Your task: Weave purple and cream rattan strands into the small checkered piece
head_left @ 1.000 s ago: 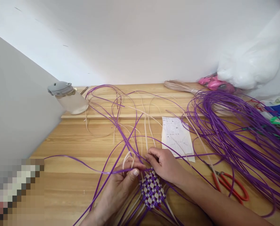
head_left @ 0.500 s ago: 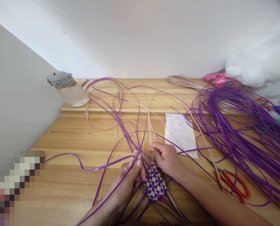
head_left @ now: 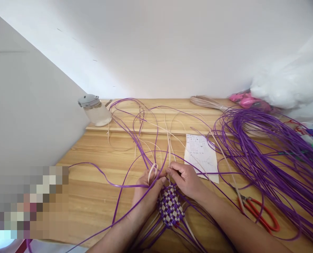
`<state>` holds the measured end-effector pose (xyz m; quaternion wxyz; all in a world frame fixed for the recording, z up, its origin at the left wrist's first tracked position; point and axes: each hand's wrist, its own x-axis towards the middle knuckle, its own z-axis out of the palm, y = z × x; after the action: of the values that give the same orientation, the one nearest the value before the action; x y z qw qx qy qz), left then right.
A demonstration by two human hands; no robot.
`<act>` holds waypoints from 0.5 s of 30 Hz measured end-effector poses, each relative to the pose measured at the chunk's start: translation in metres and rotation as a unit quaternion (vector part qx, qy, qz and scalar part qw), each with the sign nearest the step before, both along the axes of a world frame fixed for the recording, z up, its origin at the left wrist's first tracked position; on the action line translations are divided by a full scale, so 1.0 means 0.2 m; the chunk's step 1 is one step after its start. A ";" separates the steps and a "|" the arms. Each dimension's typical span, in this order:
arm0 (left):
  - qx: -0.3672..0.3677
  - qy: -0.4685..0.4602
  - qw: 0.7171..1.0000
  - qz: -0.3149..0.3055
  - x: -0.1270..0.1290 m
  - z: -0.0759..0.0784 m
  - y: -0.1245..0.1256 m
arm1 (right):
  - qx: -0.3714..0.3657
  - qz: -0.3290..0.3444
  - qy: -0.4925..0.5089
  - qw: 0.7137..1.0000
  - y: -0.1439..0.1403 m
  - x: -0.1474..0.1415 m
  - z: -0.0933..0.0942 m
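A small woven patch (head_left: 170, 208) of purple and cream checks lies on the wooden table (head_left: 93, 196) near the front edge. Long purple strips (head_left: 135, 140) and cream strips (head_left: 169, 140) fan out from it. My left hand (head_left: 148, 195) rests at the patch's left side, its thumb and fingers pinching a purple strip and a looped cream strip. My right hand (head_left: 186, 180) sits at the patch's upper right, its fingertips closed on strips at the top edge, touching the left thumb.
A paper sheet (head_left: 201, 157) lies behind my right hand. Red-handled scissors (head_left: 259, 214) lie to the right. A big coil of purple strips (head_left: 267, 154) fills the right side. A tipped glass jar with a grey lid (head_left: 94, 109) sits at the back left; white bag (head_left: 290, 84) at the back right.
Both hands have drawn closer together at the patch's top edge, and the purple strip in my left hand has shifted. The camera has turned left, so everything sits further right in view.
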<state>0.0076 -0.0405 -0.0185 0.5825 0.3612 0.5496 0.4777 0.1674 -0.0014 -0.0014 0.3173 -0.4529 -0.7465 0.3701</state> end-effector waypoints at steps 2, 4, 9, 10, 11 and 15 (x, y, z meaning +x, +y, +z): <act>0.008 0.019 1.000 -0.008 0.00 0.00 0.00 | 0.003 0.006 0.009 1.000 0.00 0.00 0.00; 0.001 0.020 0.999 -0.045 0.01 0.01 0.00 | 0.010 0.005 0.018 1.000 0.01 0.00 0.00; 0.007 -0.050 0.991 -0.121 0.03 0.05 0.03 | 0.040 0.055 -0.001 0.998 0.02 0.00 0.03; 0.007 -0.063 0.989 -0.136 0.03 0.06 0.04 | 0.050 0.071 -0.010 0.996 0.03 -0.01 0.03; 0.002 -0.072 0.985 -0.158 0.03 0.08 0.05 | 0.061 0.081 -0.019 0.995 0.03 -0.01 0.04; -0.020 -0.058 0.966 -0.250 -0.02 0.10 0.11 | 0.095 0.084 -0.023 0.992 0.04 -0.06 0.05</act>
<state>0.0046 -0.0195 0.0023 0.7213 0.4468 0.4169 0.3261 0.1561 0.0064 0.0084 0.3101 -0.3649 -0.8205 0.3121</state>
